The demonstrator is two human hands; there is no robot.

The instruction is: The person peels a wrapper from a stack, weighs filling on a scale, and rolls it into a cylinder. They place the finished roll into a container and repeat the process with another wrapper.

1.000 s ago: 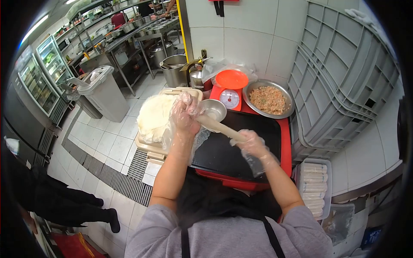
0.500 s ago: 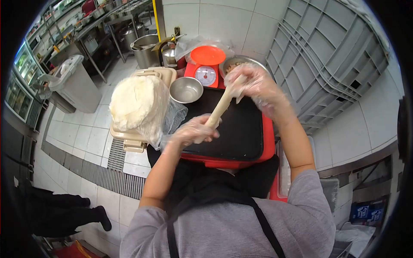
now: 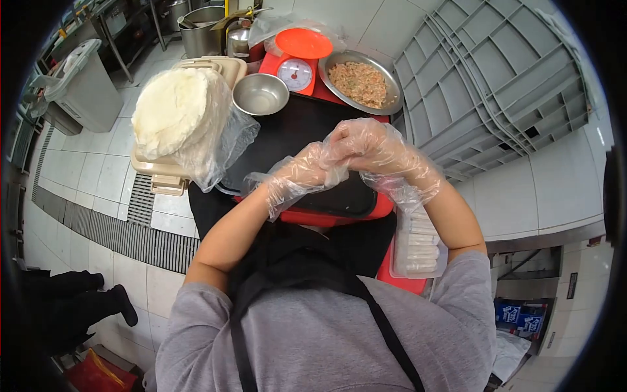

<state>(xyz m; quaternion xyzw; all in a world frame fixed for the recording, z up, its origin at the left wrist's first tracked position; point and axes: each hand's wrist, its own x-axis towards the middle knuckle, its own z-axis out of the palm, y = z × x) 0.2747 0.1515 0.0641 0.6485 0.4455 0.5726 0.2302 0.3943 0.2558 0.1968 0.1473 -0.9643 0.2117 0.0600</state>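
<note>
My left hand [image 3: 304, 170] and my right hand [image 3: 367, 145], both in clear plastic gloves, meet with curled fingers above the black tray-like surface [image 3: 277, 138]. They are closed around the rolled wrapper, a spring roll, which their fingers almost wholly hide. To the left lies a stack of round, pale wrappers [image 3: 171, 111], partly in a plastic bag [image 3: 228, 147]. Beyond my hands, a metal bowl [image 3: 393, 98] holds minced filling [image 3: 359, 81]. By my right forearm, a clear container [image 3: 395, 264] holds several white rolls [image 3: 421, 251].
A small metal bowl [image 3: 260, 95] and a red dial scale [image 3: 295, 74] stand at the back. Grey crates [image 3: 483, 85] rise along the right. A beige box [image 3: 168, 185] sits under the wrappers. Another person's dark-clad legs [image 3: 78, 297] show at lower left.
My hands have come together; the long roll that stretched between them is now covered by fingers. The view has shifted, bringing the filling and the container of rolls into sight.
</note>
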